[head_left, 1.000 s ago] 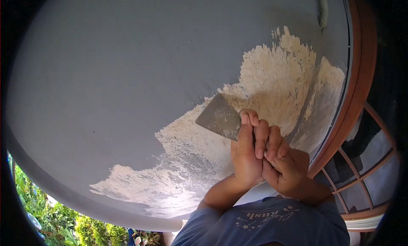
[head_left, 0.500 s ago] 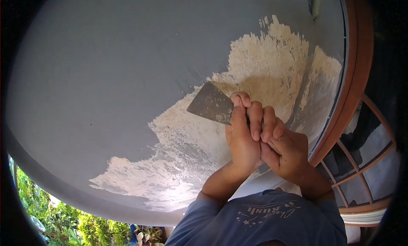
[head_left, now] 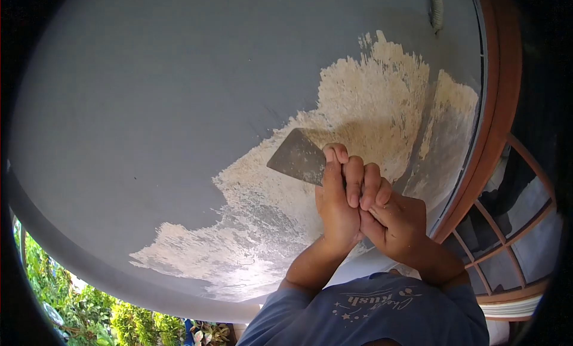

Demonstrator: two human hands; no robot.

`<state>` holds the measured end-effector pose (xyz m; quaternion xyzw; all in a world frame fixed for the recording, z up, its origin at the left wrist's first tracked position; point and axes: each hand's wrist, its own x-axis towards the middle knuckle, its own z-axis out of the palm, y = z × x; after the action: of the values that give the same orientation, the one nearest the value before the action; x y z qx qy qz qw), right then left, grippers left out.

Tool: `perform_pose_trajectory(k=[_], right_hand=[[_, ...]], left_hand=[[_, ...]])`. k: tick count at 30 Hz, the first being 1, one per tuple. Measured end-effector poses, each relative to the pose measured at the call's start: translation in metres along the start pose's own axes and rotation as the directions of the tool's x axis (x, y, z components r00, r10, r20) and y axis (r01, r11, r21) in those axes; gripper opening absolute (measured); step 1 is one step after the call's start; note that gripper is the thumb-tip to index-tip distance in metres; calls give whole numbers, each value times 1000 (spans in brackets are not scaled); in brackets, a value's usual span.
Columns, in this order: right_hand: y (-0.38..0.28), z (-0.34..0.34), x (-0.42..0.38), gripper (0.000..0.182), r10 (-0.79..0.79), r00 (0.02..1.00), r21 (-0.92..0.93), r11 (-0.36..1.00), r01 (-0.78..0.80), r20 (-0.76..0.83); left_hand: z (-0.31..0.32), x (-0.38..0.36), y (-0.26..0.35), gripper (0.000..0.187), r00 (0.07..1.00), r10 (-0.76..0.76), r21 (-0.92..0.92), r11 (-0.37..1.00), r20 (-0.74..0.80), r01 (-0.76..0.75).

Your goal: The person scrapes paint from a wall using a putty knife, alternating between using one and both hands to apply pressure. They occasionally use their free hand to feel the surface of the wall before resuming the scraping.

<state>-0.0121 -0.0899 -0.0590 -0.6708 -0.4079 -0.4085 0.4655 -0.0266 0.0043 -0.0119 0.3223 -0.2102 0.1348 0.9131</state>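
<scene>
My left hand (head_left: 337, 211) and my right hand (head_left: 394, 223) are closed together around the handle of a putty knife (head_left: 296, 158); the handle is hidden inside the fingers. The right fingers lap over the left hand. Its wide, worn metal blade points up and left, lying over the pale bare patch (head_left: 370, 98) close to the edge of the grey paint. That patch is rough, with ragged borders, on a grey painted wall (head_left: 149, 107). Small flecks cling to the skin of the hands.
A brown frame (head_left: 498, 107) and a window grille (head_left: 507, 241) stand at the right. A pale pipe or hose end (head_left: 437, 14) hangs at the top right. Green plants (head_left: 89, 310) grow at the lower left, beyond the wall's edge.
The whole view has shifted slightly, so the wall sits lower. Both hands and the putty knife have drawn back a little to the right from the paint edge; the grip stays the same.
</scene>
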Motion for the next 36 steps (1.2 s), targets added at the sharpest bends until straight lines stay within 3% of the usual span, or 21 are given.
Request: perform_pose_trajectory(k=[4,6,13,17,20,23,25,27,30,33,36], right_hand=[[8,4,4,24,-31,996,70,997,36,-79],[5,-3,1,23,-4,1000,51,999,4,-5],[3,4,-7,27,-17,999,28,999,18,-28],[9,18,13,30,4,1000,10,1000,-3,-21],[5,19,22,29,-98,987,20,995,101,-124],[3,13,5,27,-51,997,44,998,53,-56],[0,10,-8,27,-6,1000,48,999,7,-26],[1,14,-6,27,-21,999,8,1000,21,-46],[13,28,12,26,-47,997,22,999,49,-57],[14,28,15,26,-83,992,19,996,85,-95],[4,18,-4,26,-36,997,25,999,38,-63]], left_hand=[[14,9,2,21,999,21,13,1000,-40,-20],[11,5,0,22,997,14,3,1000,-73,-14],[1,0,0,23,999,0,4,1000,-50,0],[2,23,16,24,999,38,125,992,-5,-37],[10,25,25,24,997,10,86,996,79,-17],[7,9,16,24,999,-25,97,995,-41,29],[0,0,8,24,999,-47,64,997,-27,49],[-5,0,8,24,998,-67,35,997,6,67],[-1,25,20,23,1000,-14,139,990,-28,18],[5,28,24,22,999,-37,90,995,33,34],[1,7,13,22,998,-57,81,995,-31,60]])
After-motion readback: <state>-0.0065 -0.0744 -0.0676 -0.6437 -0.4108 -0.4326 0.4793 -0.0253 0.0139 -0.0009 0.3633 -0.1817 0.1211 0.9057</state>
